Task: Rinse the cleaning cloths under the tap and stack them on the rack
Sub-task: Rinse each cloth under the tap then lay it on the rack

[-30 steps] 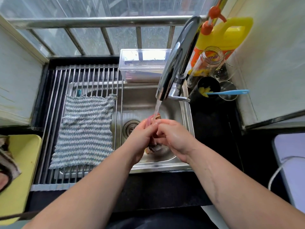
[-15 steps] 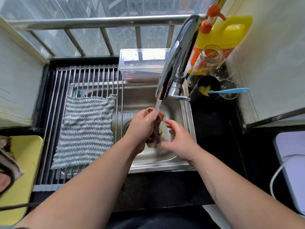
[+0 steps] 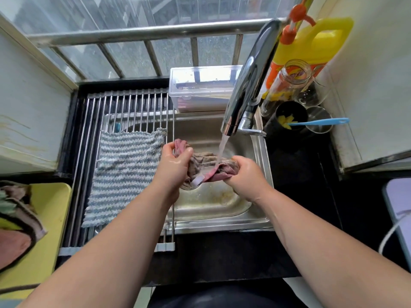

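Since half a second ago the hands are spreading apart. The pink-brown cloth [image 3: 203, 164], bunched then, is now being stretched between them, and the left hand [image 3: 175, 161] is sitting further toward 9 o'clock. The left hand is gripping one bunched end, fingers curled round it. The right hand [image 3: 246, 177] is clamped on the other end at 3 o'clock. The cloth is hanging over the sink [image 3: 222, 225], and the water stream [image 3: 222, 147] from the tap [image 3: 249, 85] is hitting its middle.

Judging the step as still rinsing. To do it well, the person should be sliding the cloth sideways so each part is passing under the stream, keeping it low in the basin so splash is staying in, then wringing before moving it toward 9 o'clock.

One blue-white striped cloth [image 3: 124, 174] is already lying flat on the rack [image 3: 124, 103], which is covering the sink's 9 o'clock half. More cloths [image 3: 15, 214] are waiting on a yellow tray [image 3: 55, 207] at 8 o'clock.

The black counter [image 3: 300, 174] is surrounding the sink. A clear plastic box [image 3: 200, 85] is sitting at 12 o'clock. A yellow detergent jug [image 3: 315, 41], a glass jar [image 3: 289, 81] and a blue-handled brush [image 3: 318, 122] are crowding 2 o'clock. Window bars [image 3: 155, 32] are running along the back, with wet glass behind. A white cable [image 3: 391, 230] is showing at 4 o'clock.
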